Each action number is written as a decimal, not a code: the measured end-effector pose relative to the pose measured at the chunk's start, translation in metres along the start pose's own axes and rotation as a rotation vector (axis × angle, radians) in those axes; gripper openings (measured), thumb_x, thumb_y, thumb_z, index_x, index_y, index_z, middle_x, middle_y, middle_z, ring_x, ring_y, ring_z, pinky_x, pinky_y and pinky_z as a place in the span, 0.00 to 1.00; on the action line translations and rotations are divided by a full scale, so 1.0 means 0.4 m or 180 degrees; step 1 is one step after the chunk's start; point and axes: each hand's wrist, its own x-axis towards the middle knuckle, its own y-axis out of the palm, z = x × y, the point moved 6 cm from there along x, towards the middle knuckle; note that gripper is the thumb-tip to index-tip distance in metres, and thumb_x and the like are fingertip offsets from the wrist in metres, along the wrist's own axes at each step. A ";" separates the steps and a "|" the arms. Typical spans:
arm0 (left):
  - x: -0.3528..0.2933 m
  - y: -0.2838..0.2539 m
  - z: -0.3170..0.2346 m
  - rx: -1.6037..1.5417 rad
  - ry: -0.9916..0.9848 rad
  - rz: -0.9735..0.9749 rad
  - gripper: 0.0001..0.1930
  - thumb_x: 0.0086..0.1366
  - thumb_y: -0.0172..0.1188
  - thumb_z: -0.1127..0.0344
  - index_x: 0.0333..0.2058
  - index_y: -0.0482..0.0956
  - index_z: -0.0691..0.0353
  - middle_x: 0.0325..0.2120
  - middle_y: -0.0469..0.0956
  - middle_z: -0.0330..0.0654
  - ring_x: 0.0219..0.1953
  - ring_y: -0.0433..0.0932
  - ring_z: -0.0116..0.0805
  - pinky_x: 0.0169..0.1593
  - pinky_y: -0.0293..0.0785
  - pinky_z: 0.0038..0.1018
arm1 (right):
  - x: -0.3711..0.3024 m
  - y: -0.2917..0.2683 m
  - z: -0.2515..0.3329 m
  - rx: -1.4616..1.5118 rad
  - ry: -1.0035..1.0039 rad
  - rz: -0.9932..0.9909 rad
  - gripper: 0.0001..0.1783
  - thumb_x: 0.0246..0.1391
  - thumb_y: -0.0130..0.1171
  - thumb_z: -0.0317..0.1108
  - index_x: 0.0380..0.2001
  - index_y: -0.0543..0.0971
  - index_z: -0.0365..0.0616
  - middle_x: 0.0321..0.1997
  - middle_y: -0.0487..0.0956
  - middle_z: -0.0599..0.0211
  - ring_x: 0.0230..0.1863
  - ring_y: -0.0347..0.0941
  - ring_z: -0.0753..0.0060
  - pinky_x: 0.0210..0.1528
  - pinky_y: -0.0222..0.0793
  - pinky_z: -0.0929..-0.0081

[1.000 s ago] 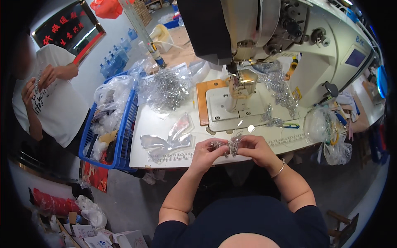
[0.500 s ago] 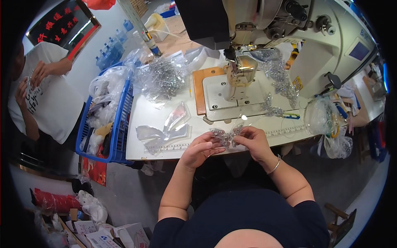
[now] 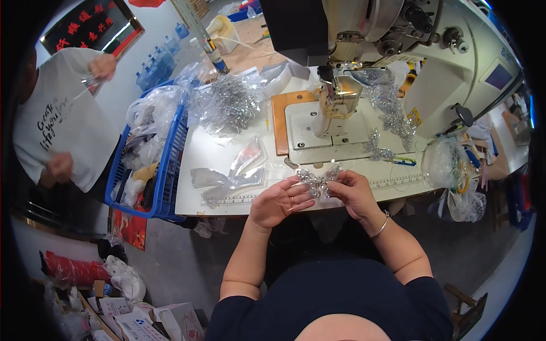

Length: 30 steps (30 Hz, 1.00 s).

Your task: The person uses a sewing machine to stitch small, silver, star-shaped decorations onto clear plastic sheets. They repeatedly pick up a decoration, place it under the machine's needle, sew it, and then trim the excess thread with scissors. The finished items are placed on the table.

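Note:
A silver, glittery butterfly-shaped ornament is in front of me at the table's near edge. Its right part is pinched between thumb and fingers of my right hand, which wears a bracelet at the wrist. My left hand lies palm up at the ornament's left side, fingers stretched out, and its fingertips come close to or touch it. Beyond stands a sewing machine with a white metal bed plate. A similar silver ornament rests right of the plate, beside a small cutter.
Clear plastic pieces lie on the left of the white table. Behind them is a pile of silver ornaments. A blue basket of bags flanks the table; another person is further left. A plastic bag sits right.
My left hand has turned palm up and its fingers have straightened. The ornament is tilted more toward view, still in my right hand. The other person's hands have moved apart.

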 end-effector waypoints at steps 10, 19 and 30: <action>-0.010 0.019 0.051 -0.0293 0.1037 0.0174 0.38 0.55 0.55 0.72 0.63 0.47 0.59 0.57 0.59 0.53 0.58 0.63 0.47 0.59 0.60 0.37 | -0.001 0.030 0.016 0.0138 -0.0186 -0.0031 0.08 0.46 0.62 0.23 0.31 0.75 0.38 0.28 0.76 0.68 0.29 0.73 0.79 0.34 0.72 0.81; -0.004 0.001 0.091 0.0315 0.1547 -0.1554 0.30 0.60 0.47 0.80 0.62 0.52 0.60 0.46 0.72 0.47 0.48 0.72 0.36 0.54 0.67 0.33 | -0.015 0.043 0.008 -0.0041 -0.0369 -0.0075 0.08 0.45 0.63 0.22 0.30 0.75 0.37 0.27 0.77 0.67 0.29 0.72 0.80 0.34 0.70 0.82; -0.037 0.006 0.067 -0.0542 0.1046 -0.0021 0.32 0.59 0.49 0.52 0.60 0.56 0.61 0.53 0.67 0.53 0.57 0.64 0.47 0.61 0.56 0.46 | -0.030 0.037 0.015 -0.0190 -0.0367 0.0118 0.09 0.44 0.63 0.20 0.31 0.75 0.37 0.28 0.76 0.68 0.29 0.72 0.80 0.35 0.70 0.81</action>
